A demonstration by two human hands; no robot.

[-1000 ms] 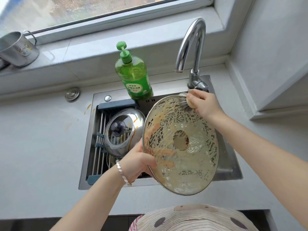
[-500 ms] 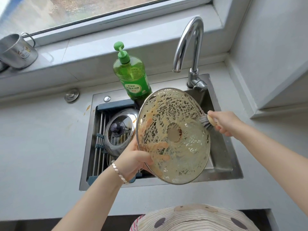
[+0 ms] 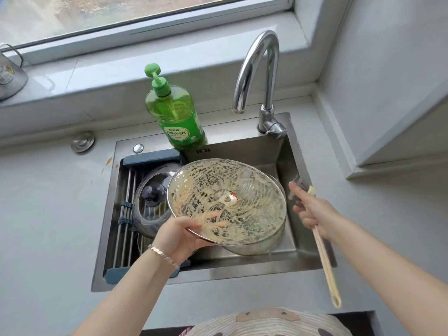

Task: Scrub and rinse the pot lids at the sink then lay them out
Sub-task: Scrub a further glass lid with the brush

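Note:
My left hand [image 3: 179,236] grips the near-left rim of a round glass pot lid [image 3: 228,202] smeared with yellowish suds, held tilted low over the steel sink [image 3: 278,151]. My right hand [image 3: 312,209] holds a long-handled dish brush [image 3: 324,260] beside the lid's right edge; the beige handle points down towards me and the bristle head is blurred. A second lid [image 3: 152,202], steel-rimmed with a dark knob, lies on the drain rack at the sink's left. A steel pot [image 3: 254,248] shows under the held lid.
A green dish soap bottle [image 3: 177,117] stands at the sink's back edge, left of the curved chrome tap [image 3: 259,76]. A metal mug [image 3: 9,73] sits on the window sill at far left. Grey counter [image 3: 48,214] surrounds the sink; a wall rises at right.
The lid has dropped lower and flatter over the sink. My right hand has drawn the brush off the lid's face to its right side, with the handle now swung down towards me.

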